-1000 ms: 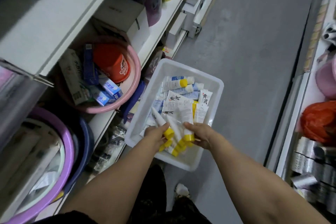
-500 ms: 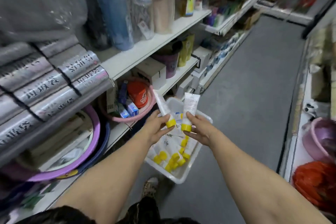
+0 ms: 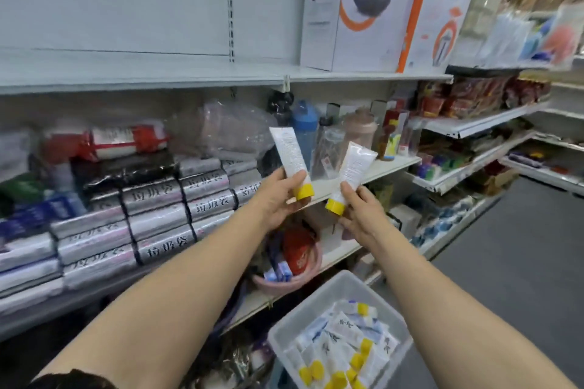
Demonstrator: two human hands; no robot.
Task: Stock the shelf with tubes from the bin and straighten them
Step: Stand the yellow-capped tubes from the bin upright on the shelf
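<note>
Shop shelving fills the left and far side of the view, with a grey aisle floor (image 3: 521, 246) running off to the right. On the top shelf (image 3: 189, 79) stand tall cartons (image 3: 357, 9), one printed with a dark pan; the rest of that shelf to the left is bare board. Below it, a middle shelf (image 3: 395, 164) carries a blue bottle (image 3: 305, 126) and other drink bottles, and to the left lie stacked silver rolls (image 3: 158, 215) with black printed characters.

Both arms reach forward toward the middle shelf. The left hand (image 3: 278, 199) grips a white tube (image 3: 290, 151) low down, its fingers (image 3: 295, 178) curled round the body just above the yellow cap – cap down, crimped end up, tilted slightly left. The right hand (image 3: 360, 211) pinches a second white tube (image 3: 355, 167) near its yellow cap, thumb and fingers closed on it; this one leans up and to the right. The two tubes are close beside each other but apart, both held in the air in front of the shelf edge, not resting on it.

Near and low on the right sits a pale plastic bin (image 3: 316, 303) – inside it lies a loose heap of more white tubes with yellow caps (image 3: 341, 344). Just left of the bin, on a lower shelf, a pink basin (image 3: 284, 284) holds a red container and small blue boxes.
</note>
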